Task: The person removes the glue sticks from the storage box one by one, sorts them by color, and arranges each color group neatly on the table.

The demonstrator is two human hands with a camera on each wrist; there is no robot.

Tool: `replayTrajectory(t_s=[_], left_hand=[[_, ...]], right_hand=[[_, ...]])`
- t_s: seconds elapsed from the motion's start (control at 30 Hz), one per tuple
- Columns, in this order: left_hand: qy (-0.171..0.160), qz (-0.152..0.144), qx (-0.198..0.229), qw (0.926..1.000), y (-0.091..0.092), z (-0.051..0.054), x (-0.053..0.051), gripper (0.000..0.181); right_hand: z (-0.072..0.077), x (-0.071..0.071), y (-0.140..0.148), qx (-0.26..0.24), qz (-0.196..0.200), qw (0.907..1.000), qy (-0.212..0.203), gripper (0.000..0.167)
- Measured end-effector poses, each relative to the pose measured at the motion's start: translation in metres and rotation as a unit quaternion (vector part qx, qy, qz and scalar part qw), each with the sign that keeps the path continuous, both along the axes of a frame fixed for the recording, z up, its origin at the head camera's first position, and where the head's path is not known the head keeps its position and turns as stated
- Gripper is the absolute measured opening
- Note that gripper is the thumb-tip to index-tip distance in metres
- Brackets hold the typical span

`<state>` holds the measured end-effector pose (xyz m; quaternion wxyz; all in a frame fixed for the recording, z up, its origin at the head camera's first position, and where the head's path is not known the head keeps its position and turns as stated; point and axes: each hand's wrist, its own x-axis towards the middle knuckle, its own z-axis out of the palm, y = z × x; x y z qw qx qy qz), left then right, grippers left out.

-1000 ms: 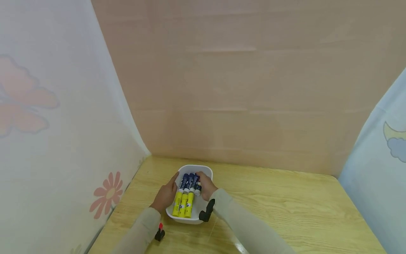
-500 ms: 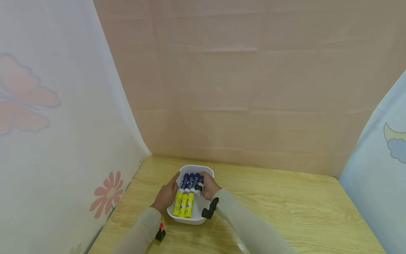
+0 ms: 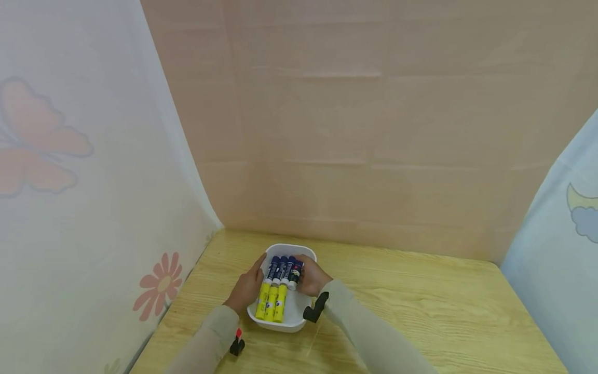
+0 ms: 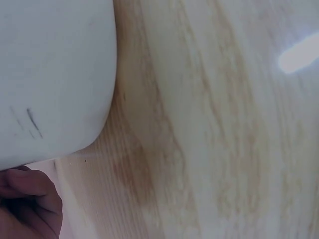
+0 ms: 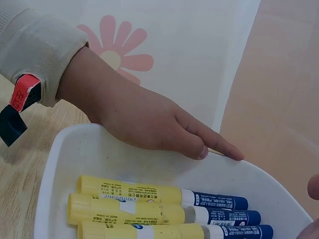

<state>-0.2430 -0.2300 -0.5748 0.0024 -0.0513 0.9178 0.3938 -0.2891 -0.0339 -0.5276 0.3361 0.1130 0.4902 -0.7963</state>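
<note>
Head view: a patterned white sheet (image 3: 112, 156) hangs on my left, a tan sheet (image 3: 355, 130) at the back, a pale blue sheet (image 3: 546, 239) on my right. The wood-grain worktop (image 3: 420, 311) carries a white tub (image 3: 294, 307), left of centre. My hands flank it: left hand (image 3: 245, 291) on the left side, right hand (image 3: 315, 276) covering part of the right rim. A black piece (image 3: 316, 307) at my right cuff blocks the tub's near-right edge. Inside lie navy tubes (image 3: 282, 267) with white ends, four across; yellow tubes (image 3: 271, 304), three across, line up below. Can't tell if yellow and navy parts join. Right hand sits against the rightmost navy tube; can't tell if it grips.

Left wrist view: tub wall, scuffed with dark marks, cut off top left; my curled left fingers show below its edge, mostly cropped. Glare on the worktop.

Right wrist view: left thumb hooks over the rim, index finger extended along it; other fingers hidden. Three tubes of each colour show, small print unreadable. Right fingertips barely enter at the right edge.
</note>
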Motion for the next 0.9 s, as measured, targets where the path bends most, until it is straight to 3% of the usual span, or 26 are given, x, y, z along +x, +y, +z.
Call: replayTrajectory(t_s=[0.33, 0.6, 0.8, 0.9], left_hand=[[-0.007, -0.004, 0.000, 1.0000, 0.0020, 0.0030, -0.0001, 0.050], [-0.020, -0.002, -0.008, 0.9998, 0.0034, 0.0053, -0.0004, 0.051], [-0.012, -0.003, -0.015, 0.9998, 0.0023, 0.0046, -0.0002, 0.051], [-0.010, -0.001, -0.016, 0.9998, 0.0016, 0.0040, -0.0003, 0.051]], right_hand=[[-0.0033, -0.0011, -0.0023, 0.041, -0.003, 0.9990, 0.020, 0.050], [-0.0047, 0.0020, -0.0061, 0.084, -0.032, 0.9955, 0.028, 0.033], [-0.0045, 0.0002, -0.0083, 0.093, -0.048, 0.9942, 0.025, 0.045], [-0.0045, 0.0008, -0.0095, 0.090, -0.054, 0.9941, 0.029, 0.043]])
